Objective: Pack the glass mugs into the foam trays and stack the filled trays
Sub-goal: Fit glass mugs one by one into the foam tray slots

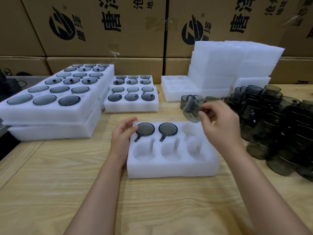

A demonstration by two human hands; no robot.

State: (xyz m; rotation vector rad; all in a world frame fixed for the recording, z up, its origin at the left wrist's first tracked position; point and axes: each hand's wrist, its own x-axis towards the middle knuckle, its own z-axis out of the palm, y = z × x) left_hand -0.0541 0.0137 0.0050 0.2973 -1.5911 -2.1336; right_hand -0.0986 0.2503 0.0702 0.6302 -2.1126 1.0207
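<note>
A white foam tray (171, 168) lies on the wooden table in front of me. Two grey glass mugs (145, 129) (168, 129) sit in its far-left and far-middle pockets; the other pockets hold nothing. My left hand (122, 133) rests on the tray's far-left corner, fingers beside the left mug. My right hand (220, 122) pinches a tilted, blurred grey glass mug (191, 110) in the air above the tray's far-right pocket.
Filled foam trays (55, 112) are stacked at the left, with another filled stack (130, 106) behind the middle. Empty foam trays (228, 65) are piled at the back right. Loose smoky mugs (279, 124) crowd the right side. Cardboard boxes (105, 28) wall the back.
</note>
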